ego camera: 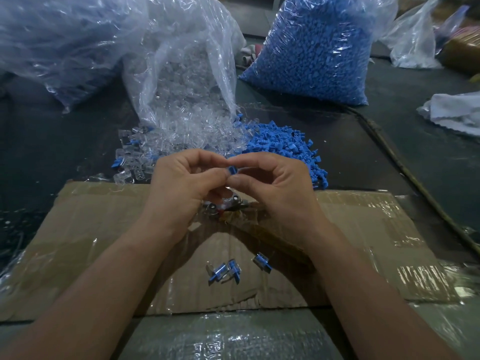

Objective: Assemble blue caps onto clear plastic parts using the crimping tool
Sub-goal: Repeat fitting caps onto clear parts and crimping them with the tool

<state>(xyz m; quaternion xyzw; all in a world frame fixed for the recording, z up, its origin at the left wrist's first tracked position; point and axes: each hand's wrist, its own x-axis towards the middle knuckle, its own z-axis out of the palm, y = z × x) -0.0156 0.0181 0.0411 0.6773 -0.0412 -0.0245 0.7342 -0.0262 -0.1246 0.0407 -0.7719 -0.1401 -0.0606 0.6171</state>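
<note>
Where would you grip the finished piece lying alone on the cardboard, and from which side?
Probably pinch the lone finished piece across its clear body, coming from above: it lies flat on the cardboard, apart from the other pieces, with both long sides free.

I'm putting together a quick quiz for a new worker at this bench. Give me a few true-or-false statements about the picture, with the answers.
1. The left hand and right hand pinch one small blue-capped piece between them. True.
2. The crimping tool is gripped in the right hand. False: it lies on the cardboard, under the hands.
3. Three finished pieces lie on the cardboard, nearer the person than the hands. True.
4. The loose blue caps are piled to the left of the clear parts. False: the pile lies to their right.
</note>
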